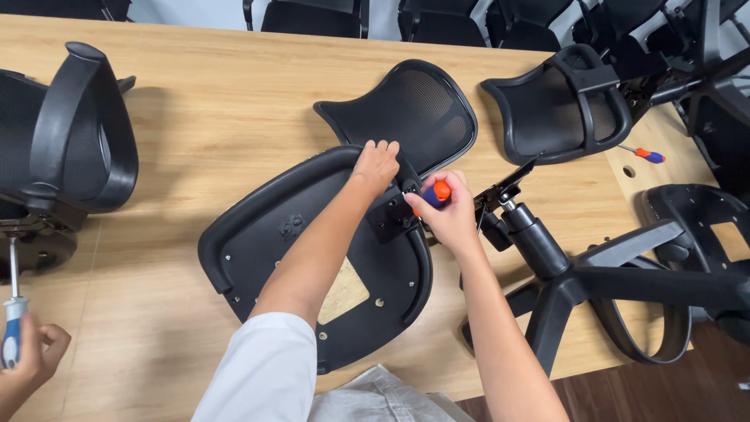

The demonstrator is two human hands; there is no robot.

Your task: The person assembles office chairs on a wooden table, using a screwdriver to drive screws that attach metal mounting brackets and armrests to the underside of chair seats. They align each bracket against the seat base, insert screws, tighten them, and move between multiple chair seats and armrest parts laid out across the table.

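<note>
Left hand (376,164) presses seat pan (273,234) flat | right hand (449,215) grips screwdriver (434,194) | risk: your tip slips off, gouging plastic.

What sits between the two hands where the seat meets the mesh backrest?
In the head view, a black metal bracket lies between the left hand and the right hand, which grips an orange-handled screwdriver.

I count three screwdrivers (434,193) (11,312) (645,154), two mesh backs (410,109) (547,109), two seat pans (266,234) (695,219), one wheeled base (562,273) and three hands (377,164) (449,215) (35,352).
</note>
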